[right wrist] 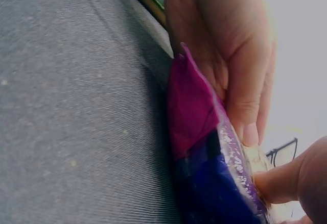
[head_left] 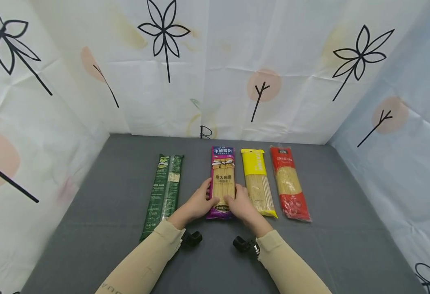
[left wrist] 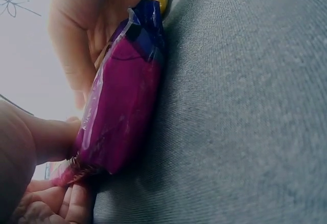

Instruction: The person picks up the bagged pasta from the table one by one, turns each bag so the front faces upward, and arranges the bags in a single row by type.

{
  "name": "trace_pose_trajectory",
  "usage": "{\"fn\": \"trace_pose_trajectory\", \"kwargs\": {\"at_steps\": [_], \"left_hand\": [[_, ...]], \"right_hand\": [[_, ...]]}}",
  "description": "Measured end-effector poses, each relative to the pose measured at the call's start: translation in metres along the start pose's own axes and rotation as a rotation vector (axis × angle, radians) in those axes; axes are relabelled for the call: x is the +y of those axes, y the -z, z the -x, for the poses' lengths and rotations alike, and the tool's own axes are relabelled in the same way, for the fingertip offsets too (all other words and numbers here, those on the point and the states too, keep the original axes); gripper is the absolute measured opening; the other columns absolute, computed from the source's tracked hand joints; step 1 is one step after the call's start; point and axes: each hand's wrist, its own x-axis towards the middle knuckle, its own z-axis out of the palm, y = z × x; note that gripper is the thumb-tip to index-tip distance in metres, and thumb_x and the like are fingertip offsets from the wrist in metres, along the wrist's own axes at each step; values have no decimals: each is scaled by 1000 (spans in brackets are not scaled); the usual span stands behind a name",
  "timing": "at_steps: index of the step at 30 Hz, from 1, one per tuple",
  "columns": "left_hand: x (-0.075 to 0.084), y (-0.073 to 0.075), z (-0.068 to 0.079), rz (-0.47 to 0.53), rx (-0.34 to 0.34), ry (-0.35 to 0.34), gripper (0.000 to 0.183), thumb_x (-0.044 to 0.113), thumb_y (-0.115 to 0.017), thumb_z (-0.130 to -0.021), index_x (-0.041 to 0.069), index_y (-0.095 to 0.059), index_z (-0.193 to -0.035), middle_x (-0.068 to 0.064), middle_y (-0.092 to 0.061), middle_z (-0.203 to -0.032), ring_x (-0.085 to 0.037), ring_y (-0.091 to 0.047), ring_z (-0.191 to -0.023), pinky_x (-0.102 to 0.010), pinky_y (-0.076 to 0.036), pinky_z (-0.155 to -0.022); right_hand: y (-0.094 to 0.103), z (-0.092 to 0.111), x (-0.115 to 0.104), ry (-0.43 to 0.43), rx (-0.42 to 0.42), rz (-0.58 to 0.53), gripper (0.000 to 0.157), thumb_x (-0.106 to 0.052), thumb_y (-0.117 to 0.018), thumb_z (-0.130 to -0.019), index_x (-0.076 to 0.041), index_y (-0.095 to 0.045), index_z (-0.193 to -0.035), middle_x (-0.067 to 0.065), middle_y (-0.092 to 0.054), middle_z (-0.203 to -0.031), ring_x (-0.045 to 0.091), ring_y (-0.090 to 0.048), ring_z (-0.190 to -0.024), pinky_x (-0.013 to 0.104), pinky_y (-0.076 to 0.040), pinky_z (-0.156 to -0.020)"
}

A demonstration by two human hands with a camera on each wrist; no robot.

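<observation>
A purple packet of pasta (head_left: 224, 175) with a see-through middle lies on the grey table, its long side pointing away from me. My left hand (head_left: 200, 199) grips its left edge, thumb on top and fingers at the side. From the other side my right hand (head_left: 242, 203) grips the right edge, its thumb also on the front. In the left wrist view the packet's purple end (left wrist: 122, 96) is close over the cloth, with the left thumb pressing its upper face. The right wrist view shows the same end (right wrist: 196, 117) between both hands.
A green spaghetti packet (head_left: 163, 192) lies left of my left hand, partly behind the forearm. Right of the purple packet lie a yellow noodle packet (head_left: 259, 181) and a red noodle packet (head_left: 290, 183). Patterned white curtains (head_left: 222, 102) stand round the grey table (head_left: 329, 253).
</observation>
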Motion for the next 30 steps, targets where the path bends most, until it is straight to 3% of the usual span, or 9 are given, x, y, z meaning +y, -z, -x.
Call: {"fn": "trace_pose_trajectory", "kwargs": {"at_steps": [23,30], "left_hand": [[0,2,-5,-15,-6,-23,75,23,-60,-97,10,-14,-155,-16,-34,-150,-30,-46,-126,-49,-41,-100],[-3,8,-5,-51,-51,-31,77,27,-61,-97,9,-13,-155,-15,-34,-150,-30,-48,-125,-47,-42,-100]], "right_hand": [[4,-4,0,0,-39,-88,51,-17,-57,-98,1,-35,-140,19,-36,-131,27,-47,-102,37,-46,-82],[0,-1,-1,5,1,-82,60,-18,-58,-97,1,-28,-146,21,-35,-134,30,-47,-106,42,-45,-87]]}}
